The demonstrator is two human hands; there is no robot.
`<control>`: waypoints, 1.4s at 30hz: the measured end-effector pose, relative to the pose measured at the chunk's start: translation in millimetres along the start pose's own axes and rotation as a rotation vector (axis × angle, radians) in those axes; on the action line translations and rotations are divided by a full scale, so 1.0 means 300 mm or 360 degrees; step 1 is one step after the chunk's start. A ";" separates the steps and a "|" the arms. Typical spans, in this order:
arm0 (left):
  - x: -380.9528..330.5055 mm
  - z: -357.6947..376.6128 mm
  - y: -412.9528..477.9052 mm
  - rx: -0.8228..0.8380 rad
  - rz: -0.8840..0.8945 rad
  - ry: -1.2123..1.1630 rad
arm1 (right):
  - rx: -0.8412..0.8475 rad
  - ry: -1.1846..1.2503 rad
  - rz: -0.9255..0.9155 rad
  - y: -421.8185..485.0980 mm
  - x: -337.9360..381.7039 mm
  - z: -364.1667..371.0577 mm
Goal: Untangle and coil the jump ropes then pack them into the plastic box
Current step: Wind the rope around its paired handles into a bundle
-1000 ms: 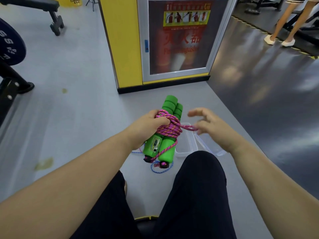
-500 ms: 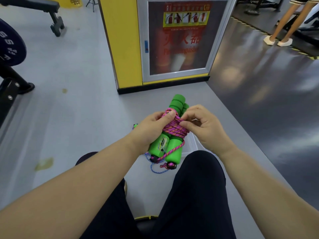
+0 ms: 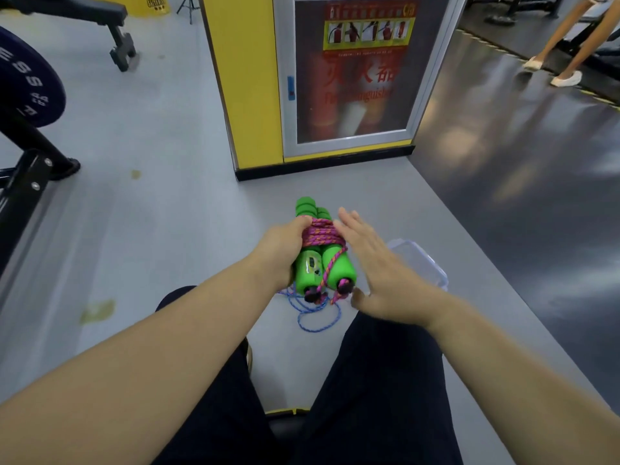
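A seated person's left hand [image 3: 280,251] holds a bundled jump rope above a grey gym floor [image 3: 167,229], its 2 green foam handles [image 3: 337,273] side by side and bound near the top by tight turns of pink cord [image 3: 323,234]. The fingers curl round the far side of the handles, thumb pressed on the wraps. The right hand [image 3: 379,273] is spread flat, fingers straight and holding nothing, just beside the bundle's right flank; whether it touches cannot be told.

The bundle looks light. The foam should give a little and grip well, while the braided cord is limp and likely to slacken if its loose end slips, so the sound hold is across the wraps, pinning them to the handles.

Both forearms reach forward over the knees. The clear plastic box [image 3: 426,260] sits on the floor, partly hidden behind the right hand. A blue rope [image 3: 315,317] lies in loose loops below the bundle, not yet coiled.
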State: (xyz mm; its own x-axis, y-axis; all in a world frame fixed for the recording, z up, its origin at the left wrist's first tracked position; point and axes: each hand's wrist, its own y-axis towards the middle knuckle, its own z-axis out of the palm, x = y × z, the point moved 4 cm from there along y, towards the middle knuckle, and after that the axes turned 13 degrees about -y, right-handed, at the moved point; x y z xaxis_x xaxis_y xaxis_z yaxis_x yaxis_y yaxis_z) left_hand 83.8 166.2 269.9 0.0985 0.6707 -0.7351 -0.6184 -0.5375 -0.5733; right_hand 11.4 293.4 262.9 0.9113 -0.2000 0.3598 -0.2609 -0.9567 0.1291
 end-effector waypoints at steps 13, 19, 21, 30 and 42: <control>0.002 -0.009 -0.032 0.0307 0.0071 0.0714 | -0.0523 0.0799 0.0358 0.075 -0.023 -0.014; -0.021 -0.066 0.013 0.0769 0.0701 0.0764 | -0.0301 0.1171 0.0666 0.139 -0.009 0.118; -0.018 -0.089 0.059 0.0650 0.0682 0.0663 | -0.0247 0.1229 0.0722 0.160 -0.007 0.158; 0.097 -0.156 0.188 0.0196 0.0319 0.0329 | -0.0095 0.1543 0.0953 0.159 -0.020 0.286; 0.203 -0.256 0.385 0.0083 -0.0023 0.0325 | 0.0230 0.1611 0.1326 0.239 -0.127 0.442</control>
State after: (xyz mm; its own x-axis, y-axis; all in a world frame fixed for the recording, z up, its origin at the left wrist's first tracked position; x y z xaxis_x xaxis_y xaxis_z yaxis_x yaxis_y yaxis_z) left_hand 78.3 105.7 131.3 0.2606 0.5578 -0.7880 -0.6547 -0.4977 -0.5689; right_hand 0.2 204.4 136.1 -0.1610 -0.5512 0.8187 -0.5306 -0.6511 -0.5427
